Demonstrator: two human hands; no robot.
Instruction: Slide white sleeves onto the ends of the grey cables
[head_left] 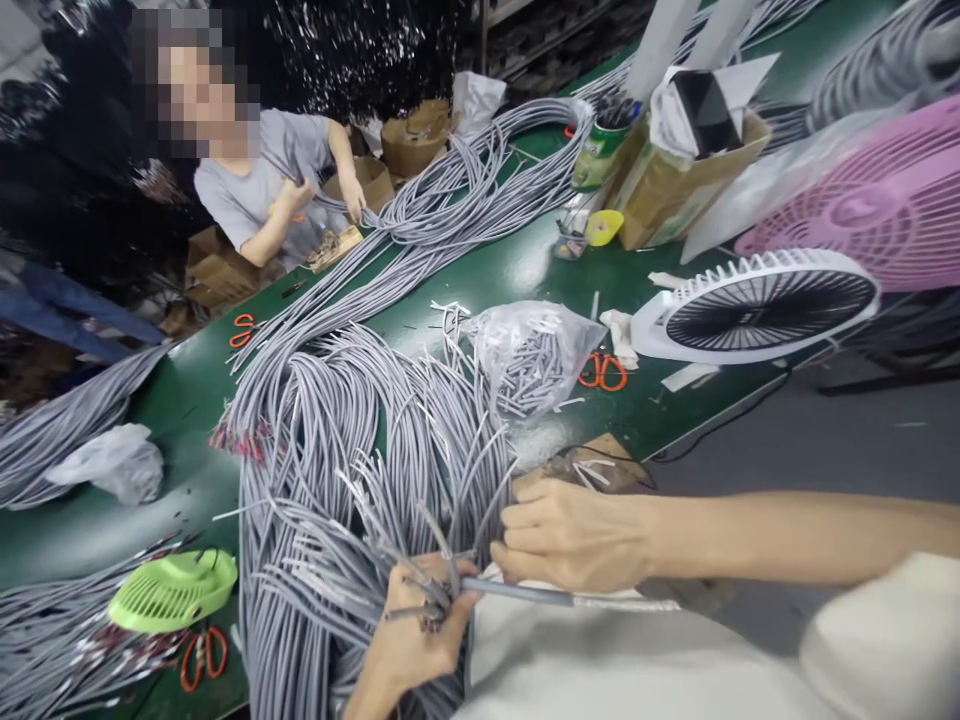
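Note:
My left hand (pixel 424 625) is closed round a bunch of grey cables, their cut ends (pixel 433 600) poking up between thumb and fingers. One grey cable (pixel 517 590) runs rightward from this hand, over pale cloth, and ends in a lighter, whitish length (pixel 626 604). Just above that cable, my right hand (pixel 574 535) is curled into a fist, knuckles up; what its fingers hold is hidden. A large pile of grey cables (pixel 337 410) spreads in front of my hands, many with white ends.
Beyond the pile are a plastic bag of short cut pieces (pixel 521 355), orange-handled scissors (pixel 604 372) and a white fan (pixel 757 308). A green fan (pixel 174 592) lies at left, near more scissors (pixel 202 655). Across the green table (pixel 525 265), a co-worker (pixel 274 190) handles cables.

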